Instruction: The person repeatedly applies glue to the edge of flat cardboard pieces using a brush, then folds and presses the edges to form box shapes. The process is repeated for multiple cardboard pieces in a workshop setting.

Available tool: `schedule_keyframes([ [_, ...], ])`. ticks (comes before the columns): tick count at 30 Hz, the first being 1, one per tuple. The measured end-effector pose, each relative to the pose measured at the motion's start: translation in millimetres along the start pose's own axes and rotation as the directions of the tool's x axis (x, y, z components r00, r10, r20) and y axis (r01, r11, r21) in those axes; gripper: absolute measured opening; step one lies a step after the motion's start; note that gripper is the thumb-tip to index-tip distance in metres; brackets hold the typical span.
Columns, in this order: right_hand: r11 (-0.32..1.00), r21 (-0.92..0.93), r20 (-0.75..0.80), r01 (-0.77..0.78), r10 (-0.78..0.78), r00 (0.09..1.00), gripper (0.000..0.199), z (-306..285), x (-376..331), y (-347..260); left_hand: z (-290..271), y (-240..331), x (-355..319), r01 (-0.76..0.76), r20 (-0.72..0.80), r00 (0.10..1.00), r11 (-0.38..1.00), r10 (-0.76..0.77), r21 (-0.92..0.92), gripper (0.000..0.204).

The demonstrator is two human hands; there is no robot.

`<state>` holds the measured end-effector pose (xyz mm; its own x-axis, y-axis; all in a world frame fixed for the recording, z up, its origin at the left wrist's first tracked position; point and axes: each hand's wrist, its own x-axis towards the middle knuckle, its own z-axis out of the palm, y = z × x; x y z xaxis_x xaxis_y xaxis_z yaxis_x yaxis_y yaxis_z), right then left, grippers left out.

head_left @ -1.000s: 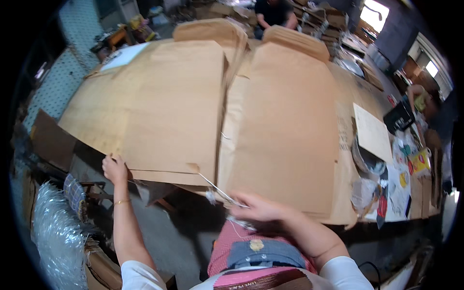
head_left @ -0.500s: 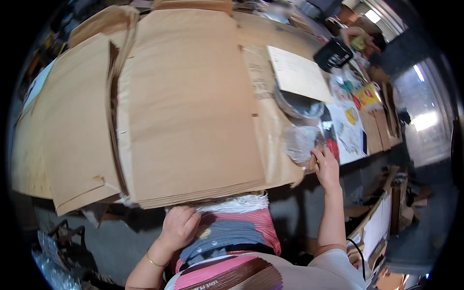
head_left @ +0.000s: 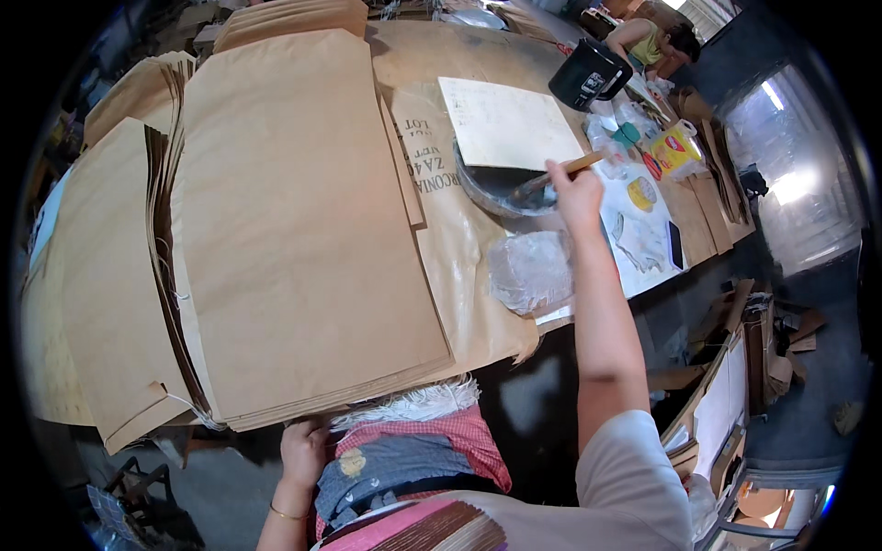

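My right hand (head_left: 579, 197) is closed round the wooden handle of a brush (head_left: 586, 163). The brush's head dips into a round basin (head_left: 482, 193), whose contents are mostly hidden. A pale flat board (head_left: 510, 124) covers the basin's far part. At the table's near edge, my left hand (head_left: 303, 450) has curled fingers, partly hidden, beside a bundle of white strings (head_left: 404, 406) on my lap. Just above it lies a stack of large brown paper bags (head_left: 303, 220). A clear plastic bag (head_left: 531, 271) lies next to my right forearm.
Another stack of brown paper bags (head_left: 106, 285) lies at the left. Toward the right stand a black container (head_left: 588, 75) and a yellow package (head_left: 675, 150); a dark phone-like object (head_left: 675, 245) lies near the edge. A person (head_left: 654, 48) bends over at the far right.
My right hand has lifted the brush from beside the plastic bag and moved it forward into the basin. My left hand has shifted slightly left and down. The view has turned rightward.
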<state>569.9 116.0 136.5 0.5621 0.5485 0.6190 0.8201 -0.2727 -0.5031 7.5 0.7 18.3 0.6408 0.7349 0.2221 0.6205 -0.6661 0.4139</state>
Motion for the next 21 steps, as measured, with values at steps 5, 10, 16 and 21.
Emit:
schedule_keyframes([
  [5,0.971,0.107,0.191,-0.214,0.192,0.963,0.037,-24,2,-34,-27,19,-4,0.043,0.108,0.993,0.993,-0.055,0.111,0.003],
  [10,0.978,-0.146,0.299,-0.150,0.188,0.935,0.046,-26,16,-33,-51,38,15,0.010,0.038,0.999,1.000,-0.009,-0.018,0.006],
  [16,0.995,-0.045,0.163,-0.085,0.091,0.982,0.046,-50,4,-117,-62,27,-22,0.315,0.161,0.947,0.908,-0.279,-0.277,0.006],
  [21,0.702,0.633,0.378,-0.326,0.088,0.922,0.010,-82,-144,-220,-101,14,-8,0.129,0.005,0.991,0.983,-0.131,0.127,0.015],
])
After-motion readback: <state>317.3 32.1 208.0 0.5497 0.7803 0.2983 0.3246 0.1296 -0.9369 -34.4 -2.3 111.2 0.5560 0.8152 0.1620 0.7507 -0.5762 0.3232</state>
